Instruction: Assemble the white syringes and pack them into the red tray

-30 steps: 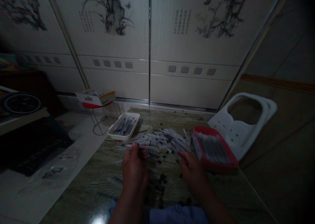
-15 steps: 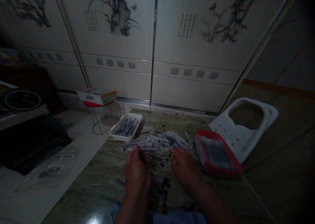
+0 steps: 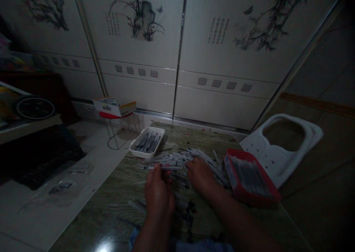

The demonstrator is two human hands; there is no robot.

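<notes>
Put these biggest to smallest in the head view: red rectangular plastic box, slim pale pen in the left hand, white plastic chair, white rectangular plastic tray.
1. White plastic chair
2. Red rectangular plastic box
3. White rectangular plastic tray
4. Slim pale pen in the left hand

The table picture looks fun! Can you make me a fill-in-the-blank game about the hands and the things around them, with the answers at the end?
The hand holding a pen that sticks out on both sides is the person's ____ hand.
The tub to the right of the right hand is coloured ____.
The tray on the left part of the table is coloured ____.
The chair is to the ____ of the tray.

Missing words: left; red; white; right.
</notes>
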